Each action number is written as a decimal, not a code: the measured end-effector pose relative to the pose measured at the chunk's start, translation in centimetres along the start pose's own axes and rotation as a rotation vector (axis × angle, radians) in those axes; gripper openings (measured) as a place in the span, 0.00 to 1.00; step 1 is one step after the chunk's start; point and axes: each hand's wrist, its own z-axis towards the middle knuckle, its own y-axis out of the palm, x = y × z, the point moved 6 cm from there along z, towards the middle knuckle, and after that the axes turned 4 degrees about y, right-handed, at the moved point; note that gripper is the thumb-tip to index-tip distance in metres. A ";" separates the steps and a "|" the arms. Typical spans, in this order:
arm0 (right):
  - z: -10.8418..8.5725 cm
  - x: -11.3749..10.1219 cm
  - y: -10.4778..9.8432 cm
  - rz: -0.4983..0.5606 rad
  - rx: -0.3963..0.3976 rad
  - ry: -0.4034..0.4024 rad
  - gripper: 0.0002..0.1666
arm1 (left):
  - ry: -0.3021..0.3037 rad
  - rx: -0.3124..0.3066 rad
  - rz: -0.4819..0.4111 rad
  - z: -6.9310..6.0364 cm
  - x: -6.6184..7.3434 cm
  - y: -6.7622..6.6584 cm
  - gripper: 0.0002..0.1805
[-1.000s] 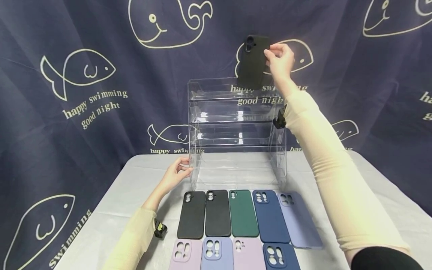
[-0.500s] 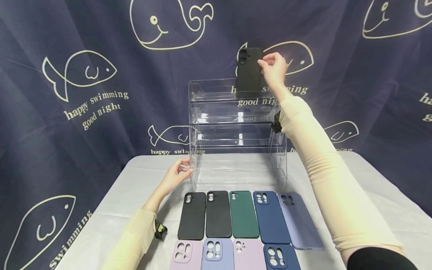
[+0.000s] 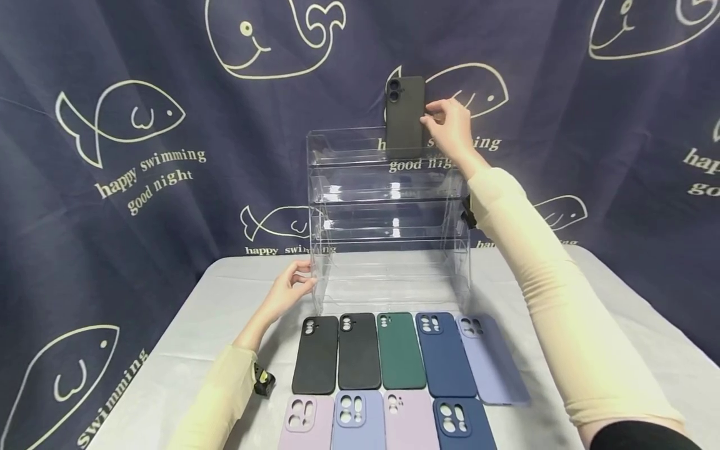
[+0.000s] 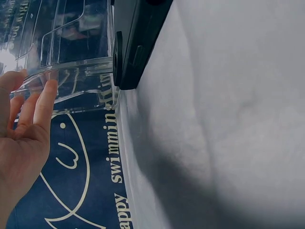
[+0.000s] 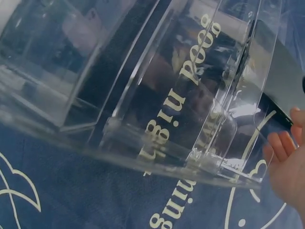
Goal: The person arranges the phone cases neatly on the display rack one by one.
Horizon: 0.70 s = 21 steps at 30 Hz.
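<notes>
A clear tiered rack [image 3: 394, 304] stands on the table. My left hand [image 3: 287, 290] holds its left side low down; in the left wrist view the fingers of this hand [image 4: 28, 138] curve at the clear edge [image 4: 76, 64]. In the rack's top tier a black phone case [image 3: 406, 115] stands upright, its lower end behind the clear front. My right hand [image 3: 450, 128] is at the case's right edge, fingertips touching it and loosely bent. In the right wrist view the hand [image 5: 288, 162] is beside the dark case [image 5: 279, 76].
Phone cases lie in two rows before the rack: two black ones [image 3: 315, 356] [image 3: 360, 353], a green one [image 3: 402, 353], a dark blue one [image 3: 447, 365] and a lavender one [image 3: 497, 362], with pink [image 3: 306, 434] and blue ones nearer. A dark patterned curtain [image 3: 169, 37] hangs behind.
The black case has come down into the top tier and straightened up. My right hand has slid lower along its right edge. The left hand stays at the rack's side.
</notes>
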 end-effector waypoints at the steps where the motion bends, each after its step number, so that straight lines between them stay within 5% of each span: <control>1: -0.1 0.0 -0.1 0.007 -0.008 -0.009 0.19 | 0.001 -0.001 0.002 -0.1 0.0 0.0 0.23; 21: -3.0 -0.9 -2.3 0.018 -0.163 -0.023 0.29 | -0.024 0.000 0.026 0.0 0.2 0.1 0.24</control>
